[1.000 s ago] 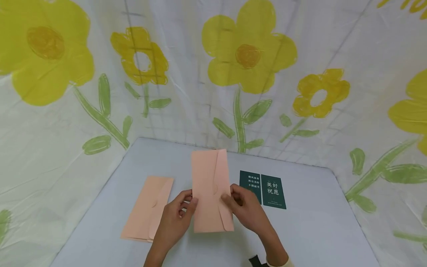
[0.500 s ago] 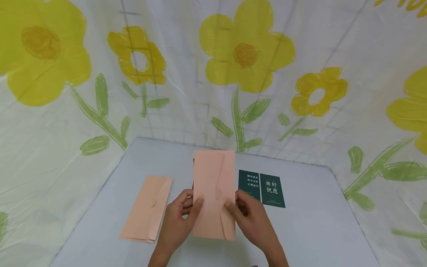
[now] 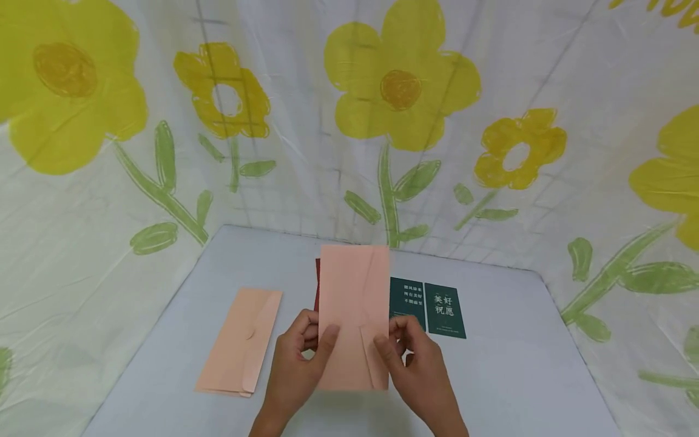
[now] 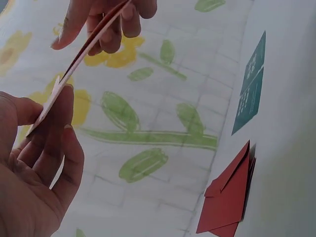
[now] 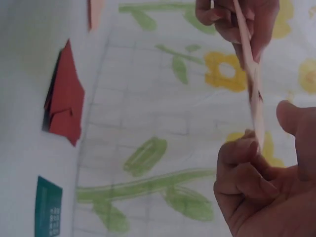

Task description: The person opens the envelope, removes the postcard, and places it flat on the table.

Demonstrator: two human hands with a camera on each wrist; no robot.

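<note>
In the head view a pink envelope stands raised above the table, its flap side facing me. My left hand pinches its left edge, thumb in front and fingers behind; the left wrist view shows the same pinch by the left hand. At the right edge, my right hand has curled fingers behind the envelope. The right wrist view shows the thumb of the right hand held off the paper while the fingers touch it. The envelope appears edge-on and slightly bent in the left wrist view.
More pink envelopes lie stacked on the white table to the left. Two dark green cards with white writing lie to the right. Red folded paper, mostly hidden in the head view, lies behind the raised envelope. A flowered curtain hangs behind.
The envelope has shifted slightly right and turned to face me more squarely. Both hands moved with it, and a strip of the red paper has come into view at its left.
</note>
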